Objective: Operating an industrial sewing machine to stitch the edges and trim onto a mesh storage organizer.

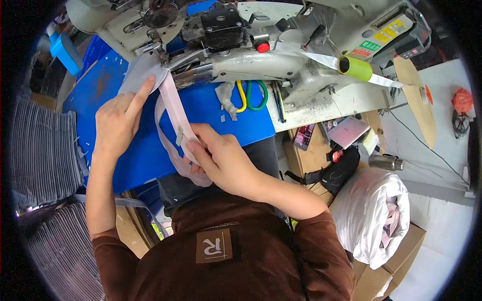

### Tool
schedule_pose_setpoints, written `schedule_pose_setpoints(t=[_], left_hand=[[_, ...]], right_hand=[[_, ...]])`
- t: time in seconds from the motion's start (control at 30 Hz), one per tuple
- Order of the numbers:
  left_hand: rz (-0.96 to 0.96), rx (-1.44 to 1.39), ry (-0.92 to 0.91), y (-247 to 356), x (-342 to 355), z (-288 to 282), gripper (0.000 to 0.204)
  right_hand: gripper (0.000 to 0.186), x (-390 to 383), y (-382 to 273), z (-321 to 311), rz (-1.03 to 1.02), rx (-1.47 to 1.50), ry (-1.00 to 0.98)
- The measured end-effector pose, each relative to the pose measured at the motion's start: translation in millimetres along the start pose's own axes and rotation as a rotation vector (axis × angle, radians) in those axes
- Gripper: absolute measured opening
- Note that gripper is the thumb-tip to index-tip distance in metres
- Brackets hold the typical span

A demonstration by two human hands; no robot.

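Note:
My left hand (116, 119) has its index finger stretched onto a pale grey piece (134, 73) at the sewing machine's needle area (158, 54), its other fingers loosely bent. My right hand (221, 160) is closed on a pale pink zipper tape (171, 103), thumb on top beside a metal slider (179, 135). The tape runs up to the grey piece's edge under the machine, and a loose loop of it hangs over the blue worktop (120, 165).
Green-and-yellow scissors (257, 90) lie by a grey scrap (226, 100). Stacked grey pieces (45, 150) fill the left. At right are a tape roll on a tan disc (416, 110), a laptop-like pink object (349, 131), a black bag (336, 175), a white sack (366, 210) and cardboard boxes (406, 241).

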State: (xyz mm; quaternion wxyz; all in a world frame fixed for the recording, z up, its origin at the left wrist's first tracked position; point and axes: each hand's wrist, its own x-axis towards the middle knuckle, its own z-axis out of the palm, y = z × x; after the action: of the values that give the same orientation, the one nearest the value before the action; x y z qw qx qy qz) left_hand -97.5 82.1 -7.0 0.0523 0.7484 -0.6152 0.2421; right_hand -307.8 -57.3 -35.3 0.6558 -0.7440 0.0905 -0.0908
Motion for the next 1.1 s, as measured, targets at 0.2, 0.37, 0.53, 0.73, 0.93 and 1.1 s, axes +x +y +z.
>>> schedule_pose_setpoints(t=[0.2,0.37,0.53,0.73,0.93,1.1], left_hand=[[0.024,0.039,0.085,2.3,6.0,3.7,0.058],[0.043,-0.008,0.075,-8.1,-1.6,1.3,0.060],[0.103,0.041,-0.008,-11.6,-1.3,14.5,0.068],[0.139,0.118,-0.070,-8.7,-4.7,1.9,0.068],[0.179,0.291,-0.053,-6.5,2.8,-17.0,0.066],[0.135,0.358,-0.094,17.0,11.7,-26.1,0.057]], right_hand=[[0.021,-3.3,19.0,-9.6,-0.246,-0.160,0.000],[0.025,15.6,16.2,-14.4,-0.121,0.020,-0.168],[0.030,43.0,-7.0,-9.5,0.149,0.396,0.022],[0.012,67.4,-1.8,-7.3,-0.148,-0.153,0.257],[0.009,66.4,-1.2,-3.9,-0.113,-0.050,0.255],[0.010,73.0,-2.5,-1.0,-0.121,-0.052,0.282]])
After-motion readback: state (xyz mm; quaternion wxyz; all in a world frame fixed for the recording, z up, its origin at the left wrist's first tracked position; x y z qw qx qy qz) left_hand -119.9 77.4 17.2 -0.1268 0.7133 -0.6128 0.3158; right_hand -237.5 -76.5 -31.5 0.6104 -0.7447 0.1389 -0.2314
